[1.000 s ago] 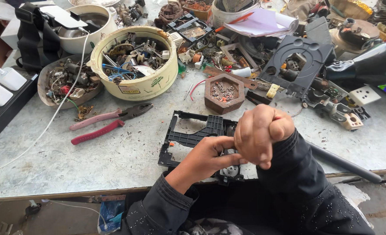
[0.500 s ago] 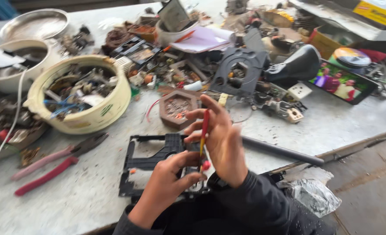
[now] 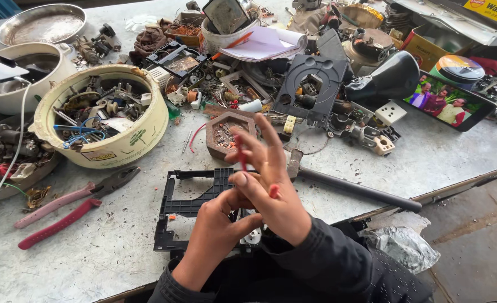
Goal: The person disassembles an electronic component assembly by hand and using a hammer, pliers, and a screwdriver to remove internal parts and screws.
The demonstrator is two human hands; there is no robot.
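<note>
My right hand (image 3: 271, 188) is raised over the table with its fingers spread and a thin red screwdriver (image 3: 241, 156) held between them. Just below it, my left hand (image 3: 217, 230) curls around a small white and metal part (image 3: 253, 235) at the near edge of a black plastic frame (image 3: 189, 207). The frame lies flat on the grey table (image 3: 91, 252). Both hands touch each other above the frame's right side. What the screwdriver's tip meets is hidden by my fingers.
Red-handled pliers (image 3: 69, 205) lie to the left. A cream bowl (image 3: 105, 115) of scrap parts stands behind them. A hexagonal brown tray (image 3: 230, 133), a hammer (image 3: 349, 186), a black disc-drive chassis (image 3: 310, 84) and a lit phone (image 3: 449, 102) crowd the far side.
My right hand has gone from a closed fist to spread fingers with the red screwdriver showing. The camera has swung right and the hands have stayed over the frame.
</note>
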